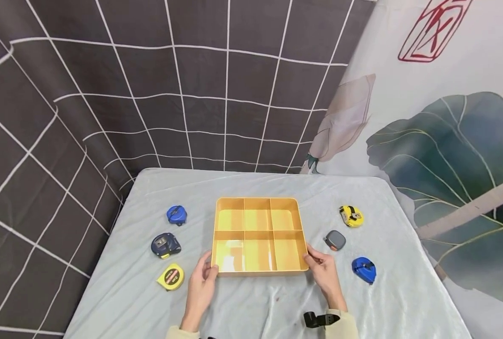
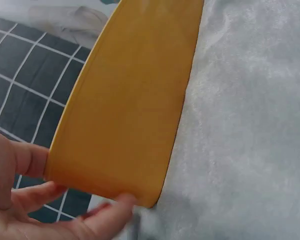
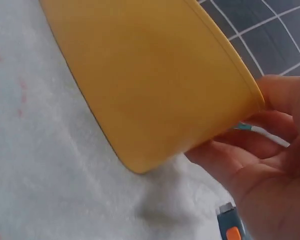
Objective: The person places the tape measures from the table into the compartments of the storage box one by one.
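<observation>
A yellow compartment box (image 1: 244,230), divided into several sections with nothing in them, sits in the middle of the table. My left hand (image 1: 202,286) grips its near left corner, thumb at the rim and fingers along the side wall. On the opposite side, my right hand (image 1: 324,274) holds the near right corner in the same way. Both wrist views show the box's front wall close up, with the left thumb (image 2: 31,159) and the right thumb (image 3: 282,92) at its upper edge. The box's underside is hidden.
Left of the box lie a blue tape measure (image 1: 177,215), a dark blue one (image 1: 165,245) and a yellow one (image 1: 171,277). To the right are a yellow-black tape measure (image 1: 351,216), a small grey one (image 1: 335,240) and a blue one (image 1: 364,270). A pale cloth (image 1: 259,306) covers the table.
</observation>
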`<action>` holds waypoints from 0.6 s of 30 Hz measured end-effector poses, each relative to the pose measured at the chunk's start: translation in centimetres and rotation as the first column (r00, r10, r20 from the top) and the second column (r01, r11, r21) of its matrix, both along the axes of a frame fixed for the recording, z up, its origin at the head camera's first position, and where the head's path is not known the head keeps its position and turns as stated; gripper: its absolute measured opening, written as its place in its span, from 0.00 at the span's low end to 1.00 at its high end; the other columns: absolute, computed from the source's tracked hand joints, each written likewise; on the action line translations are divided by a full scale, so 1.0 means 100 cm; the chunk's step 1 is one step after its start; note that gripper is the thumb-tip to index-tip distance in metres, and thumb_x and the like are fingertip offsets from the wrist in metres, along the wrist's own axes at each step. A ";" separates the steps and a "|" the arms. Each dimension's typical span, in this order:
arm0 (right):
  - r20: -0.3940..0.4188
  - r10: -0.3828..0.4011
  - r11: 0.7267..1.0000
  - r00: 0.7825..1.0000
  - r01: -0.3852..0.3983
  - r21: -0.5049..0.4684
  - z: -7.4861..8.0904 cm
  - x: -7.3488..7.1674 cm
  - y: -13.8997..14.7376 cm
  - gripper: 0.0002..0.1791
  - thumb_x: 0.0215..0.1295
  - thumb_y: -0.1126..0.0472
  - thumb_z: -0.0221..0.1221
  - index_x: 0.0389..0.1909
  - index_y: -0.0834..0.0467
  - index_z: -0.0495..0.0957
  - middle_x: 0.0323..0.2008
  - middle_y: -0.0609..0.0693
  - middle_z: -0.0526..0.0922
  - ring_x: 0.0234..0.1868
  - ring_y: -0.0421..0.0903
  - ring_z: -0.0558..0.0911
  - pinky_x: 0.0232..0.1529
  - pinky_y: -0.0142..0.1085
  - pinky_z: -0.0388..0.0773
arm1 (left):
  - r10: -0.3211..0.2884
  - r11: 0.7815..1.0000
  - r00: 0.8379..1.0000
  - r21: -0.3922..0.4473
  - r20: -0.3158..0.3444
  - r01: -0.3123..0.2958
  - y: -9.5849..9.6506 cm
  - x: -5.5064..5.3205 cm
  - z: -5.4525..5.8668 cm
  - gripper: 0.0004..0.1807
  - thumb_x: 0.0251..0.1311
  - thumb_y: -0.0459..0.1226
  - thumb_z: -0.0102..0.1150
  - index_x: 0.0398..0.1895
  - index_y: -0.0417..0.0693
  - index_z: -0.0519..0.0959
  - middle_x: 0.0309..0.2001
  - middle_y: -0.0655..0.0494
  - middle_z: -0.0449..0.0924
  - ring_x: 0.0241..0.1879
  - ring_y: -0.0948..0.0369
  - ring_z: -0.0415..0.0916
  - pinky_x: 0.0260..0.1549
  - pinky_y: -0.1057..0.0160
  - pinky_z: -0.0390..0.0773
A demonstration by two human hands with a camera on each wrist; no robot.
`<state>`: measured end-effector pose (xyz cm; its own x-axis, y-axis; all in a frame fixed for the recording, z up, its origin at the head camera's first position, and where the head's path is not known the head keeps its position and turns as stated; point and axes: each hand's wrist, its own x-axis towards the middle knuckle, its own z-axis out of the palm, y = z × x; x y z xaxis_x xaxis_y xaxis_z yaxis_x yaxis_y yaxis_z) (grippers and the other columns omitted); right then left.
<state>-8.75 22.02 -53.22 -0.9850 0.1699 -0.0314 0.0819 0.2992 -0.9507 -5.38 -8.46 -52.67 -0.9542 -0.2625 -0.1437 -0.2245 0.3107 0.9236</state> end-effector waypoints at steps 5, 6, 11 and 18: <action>0.011 -0.017 0.999 1.000 0.017 0.034 -0.004 0.004 0.005 0.20 0.60 0.57 0.59 0.52 0.62 0.76 0.51 0.56 0.78 0.45 0.32 0.78 0.41 0.20 0.72 | 0.000 1.000 1.000 -0.025 -0.006 0.000 0.004 -0.001 -0.002 0.27 0.58 0.28 0.45 0.64 0.41 0.64 0.59 0.42 0.70 0.56 0.50 0.69 0.53 0.51 0.68; -0.033 -0.031 0.997 0.999 0.033 0.064 -0.004 0.005 0.008 0.18 0.61 0.59 0.58 0.50 0.63 0.77 0.50 0.57 0.79 0.44 0.34 0.78 0.40 0.20 0.72 | 0.000 1.000 1.000 -0.017 -0.010 0.000 0.005 -0.001 -0.002 0.27 0.58 0.27 0.44 0.64 0.39 0.64 0.60 0.42 0.68 0.58 0.49 0.67 0.54 0.51 0.67; -0.282 -0.167 0.896 0.945 0.265 0.357 -0.002 0.005 0.035 0.13 0.52 0.72 0.58 0.41 0.66 0.79 0.50 0.65 0.75 0.50 0.59 0.72 0.52 0.39 0.65 | -0.010 0.999 0.998 0.037 -0.055 0.012 0.006 -0.008 0.000 0.27 0.56 0.23 0.42 0.62 0.32 0.63 0.61 0.38 0.65 0.61 0.49 0.63 0.56 0.52 0.66; 0.171 -0.449 0.779 0.877 0.290 0.555 -0.001 0.000 0.086 0.32 0.57 0.58 0.52 0.63 0.63 0.59 0.63 0.75 0.46 0.60 0.75 0.48 0.51 0.65 0.52 | -0.058 0.992 0.996 0.104 -0.062 0.065 0.002 -0.011 0.004 0.27 0.54 0.21 0.43 0.61 0.27 0.62 0.61 0.34 0.63 0.61 0.48 0.62 0.55 0.55 0.66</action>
